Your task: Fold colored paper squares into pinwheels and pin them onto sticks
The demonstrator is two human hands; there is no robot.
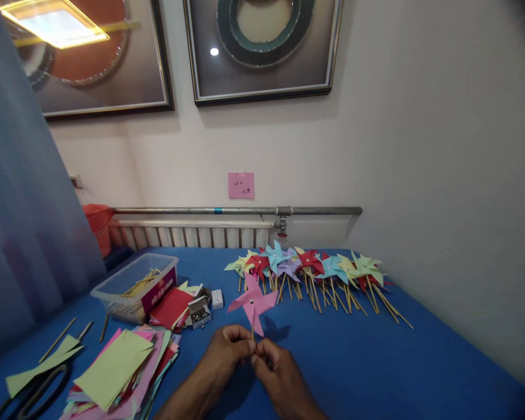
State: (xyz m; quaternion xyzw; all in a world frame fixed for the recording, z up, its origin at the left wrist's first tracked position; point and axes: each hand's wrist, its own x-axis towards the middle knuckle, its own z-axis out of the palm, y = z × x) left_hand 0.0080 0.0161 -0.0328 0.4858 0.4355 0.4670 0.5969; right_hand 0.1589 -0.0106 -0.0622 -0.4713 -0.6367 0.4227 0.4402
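Observation:
A pink paper pinwheel (252, 301) stands upright in front of me on a thin wooden stick, with a shiny pin at its centre. My left hand (230, 350) is closed, pinching the stick just below the paper blades. Close against it, my right hand (276, 364) also pinches the stick, thumb and forefinger together. The lower part of the stick is hidden by my fingers. Left of the hands, a small open box of metal pins (198, 313) sits beside a stack of coloured paper (114, 367) topped with pale green sheets.
Finished-looking pinwheels (308, 262) lie in a row at the back right of the blue table (376, 361). A clear plastic tub (109, 286) of sticks, red paper (172, 307), a small white box (217, 299) and black-handled scissors (48, 391) under cut paper are on the left.

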